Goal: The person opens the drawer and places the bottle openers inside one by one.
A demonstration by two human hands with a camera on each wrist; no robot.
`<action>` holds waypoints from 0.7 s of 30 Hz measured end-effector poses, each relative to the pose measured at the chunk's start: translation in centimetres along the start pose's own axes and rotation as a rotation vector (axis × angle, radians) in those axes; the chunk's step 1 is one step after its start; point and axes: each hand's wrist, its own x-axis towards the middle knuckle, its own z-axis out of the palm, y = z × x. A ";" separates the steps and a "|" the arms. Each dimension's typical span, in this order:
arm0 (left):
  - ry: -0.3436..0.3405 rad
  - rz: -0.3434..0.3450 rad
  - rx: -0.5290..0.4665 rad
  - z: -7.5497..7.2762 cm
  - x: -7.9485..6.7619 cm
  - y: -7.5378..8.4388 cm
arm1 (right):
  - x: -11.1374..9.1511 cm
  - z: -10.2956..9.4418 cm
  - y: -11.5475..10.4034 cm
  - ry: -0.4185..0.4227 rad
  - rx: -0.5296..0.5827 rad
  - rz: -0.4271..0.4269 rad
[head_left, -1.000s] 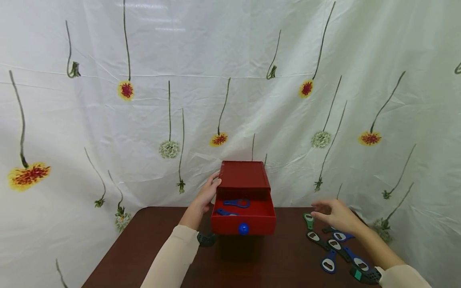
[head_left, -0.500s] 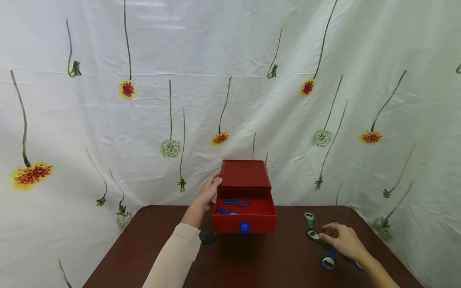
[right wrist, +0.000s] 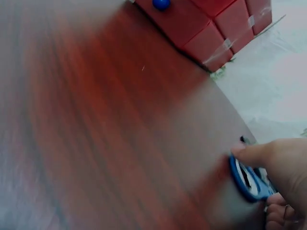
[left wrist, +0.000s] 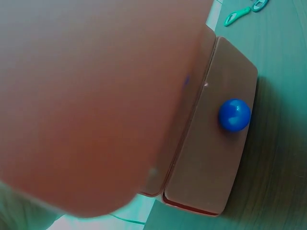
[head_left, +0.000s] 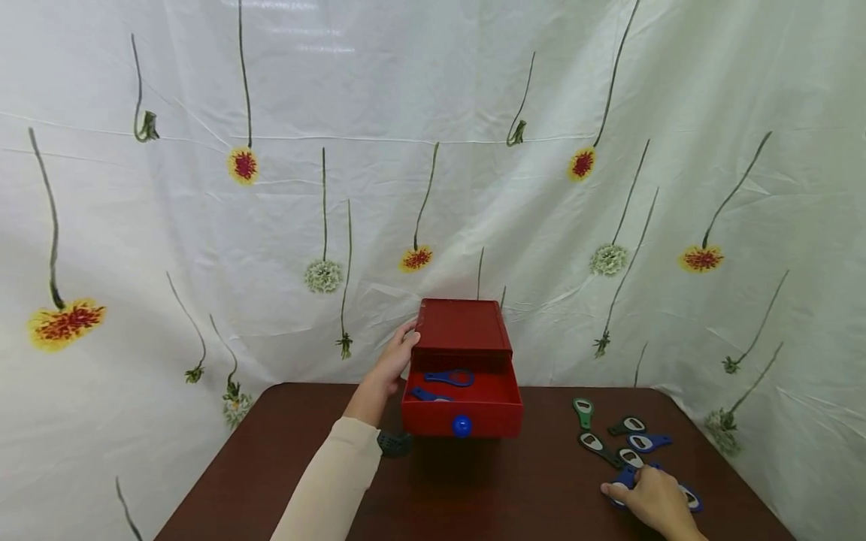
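Note:
A red box [head_left: 463, 324] stands on the table with its drawer [head_left: 463, 419] pulled out. Inside the drawer lie two blue bottle openers [head_left: 441, 377]. My left hand [head_left: 391, 362] rests against the box's left side; in the left wrist view that hand is a large blur beside the drawer's blue knob [left wrist: 235, 115]. At the right, my right hand [head_left: 655, 499] is down at a group of bottle openers, thumb and fingers pinching a blue bottle opener [head_left: 621, 481]. The right wrist view shows the thumb at the rim of that blue bottle opener [right wrist: 244, 177], its handle partly hidden by the fingers.
Around the right hand lie several more bottle openers: a green one [head_left: 583, 410], black ones [head_left: 592, 442] and blue ones [head_left: 649, 442]. Everything stands on a dark brown table [head_left: 298, 451]. A white flower-patterned cloth [head_left: 379, 90] hangs behind the table.
My right hand has come down from above the far bottle openers toward the near ones and taken hold of a blue one. The left hand stays against the box.

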 end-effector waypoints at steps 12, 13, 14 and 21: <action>-0.014 0.013 0.000 0.0 -0.2 0.2 | 1.1 -1.1 -0.7 -0.136 0.020 0.133; -0.014 0.014 -0.002 -0.1 -0.3 0.3 | 1.1 -1.1 -0.8 -0.127 0.024 0.133; -0.013 0.013 -0.007 -0.1 -0.3 0.4 | 1.1 -1.1 -0.8 -0.124 0.024 0.136; 0.000 0.007 -0.011 -0.1 -0.4 0.4 | 1.5 -1.4 -0.6 -0.141 -0.033 0.186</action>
